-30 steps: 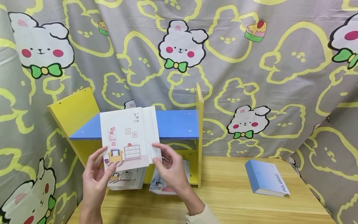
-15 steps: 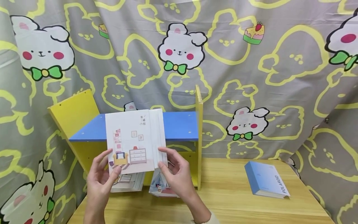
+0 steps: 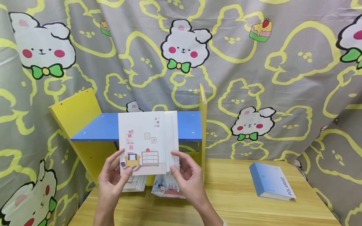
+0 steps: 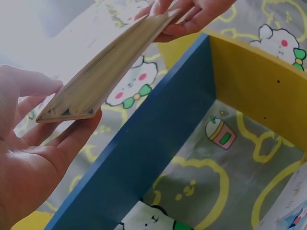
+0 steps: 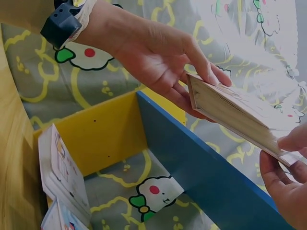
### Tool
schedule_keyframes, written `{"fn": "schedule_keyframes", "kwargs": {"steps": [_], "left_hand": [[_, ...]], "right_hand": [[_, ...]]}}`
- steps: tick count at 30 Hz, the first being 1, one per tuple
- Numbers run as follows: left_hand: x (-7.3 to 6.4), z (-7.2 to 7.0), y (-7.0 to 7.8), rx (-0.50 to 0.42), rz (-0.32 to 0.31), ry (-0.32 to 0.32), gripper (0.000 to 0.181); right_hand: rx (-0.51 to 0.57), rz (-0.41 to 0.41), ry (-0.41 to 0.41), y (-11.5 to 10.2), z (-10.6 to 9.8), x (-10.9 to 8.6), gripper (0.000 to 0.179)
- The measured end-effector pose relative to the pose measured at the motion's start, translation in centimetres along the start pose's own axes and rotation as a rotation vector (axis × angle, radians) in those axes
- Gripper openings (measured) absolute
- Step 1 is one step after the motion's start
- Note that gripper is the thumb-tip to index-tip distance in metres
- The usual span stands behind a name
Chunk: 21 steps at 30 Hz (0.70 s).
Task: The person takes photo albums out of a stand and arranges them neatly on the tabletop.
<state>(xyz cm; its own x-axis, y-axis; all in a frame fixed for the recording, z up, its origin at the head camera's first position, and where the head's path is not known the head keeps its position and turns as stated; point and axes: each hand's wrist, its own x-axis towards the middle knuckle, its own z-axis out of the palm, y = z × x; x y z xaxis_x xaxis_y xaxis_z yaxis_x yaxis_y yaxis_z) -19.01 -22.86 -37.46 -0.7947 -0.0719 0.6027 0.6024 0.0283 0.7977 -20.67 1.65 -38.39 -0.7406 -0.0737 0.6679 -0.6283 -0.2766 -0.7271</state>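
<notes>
A thick white book (image 3: 141, 138) with an armchair and a chest of drawers drawn on its cover is held up in front of the shelf. My left hand (image 3: 111, 177) pinches its lower left edge, thumb on the cover. At the lower right edge, my right hand (image 3: 189, 177) pinches it between thumb and fingers. Cream page edges of the book (image 4: 108, 72) show in the left wrist view, between the left hand (image 4: 38, 143) and the right hand (image 4: 196, 17). The right wrist view also has both hands gripping the book (image 5: 235, 108).
Behind the book stands a shelf with a blue board (image 3: 93, 128) and yellow sides (image 3: 202, 125). Below that board lie an illustrated book (image 3: 168, 186) and another white book (image 3: 135, 183), partly hidden. A blue POLAROID book (image 3: 271, 180) lies on the wooden table (image 3: 234, 204) at right.
Both hands have carried the white book to the right across the front of the shelf. It now stands straighter, having been slightly tilted. The grip looks unchanged.
</notes>
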Motion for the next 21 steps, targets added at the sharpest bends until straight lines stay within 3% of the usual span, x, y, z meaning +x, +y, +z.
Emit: {"fn": "schedule_keyframes", "kwargs": {"steps": [11,16,21], "left_hand": [[-0.3,1.5,-0.2,0.001,0.002,-0.031,0.068],[-0.4,2.2,-0.2,-0.002,-0.003,-0.026,0.069],[-0.4,2.8,-0.3,-0.027,0.037,-0.044,0.067]], "right_hand": [[0.008,-0.012,0.027,-0.4,-1.6,-0.9,0.044],[-0.019,-0.074,0.008,-0.5,-2.4,-0.9,0.044],[-0.037,-0.094,0.008,-0.8,-3.0,-1.0,0.045]]}}
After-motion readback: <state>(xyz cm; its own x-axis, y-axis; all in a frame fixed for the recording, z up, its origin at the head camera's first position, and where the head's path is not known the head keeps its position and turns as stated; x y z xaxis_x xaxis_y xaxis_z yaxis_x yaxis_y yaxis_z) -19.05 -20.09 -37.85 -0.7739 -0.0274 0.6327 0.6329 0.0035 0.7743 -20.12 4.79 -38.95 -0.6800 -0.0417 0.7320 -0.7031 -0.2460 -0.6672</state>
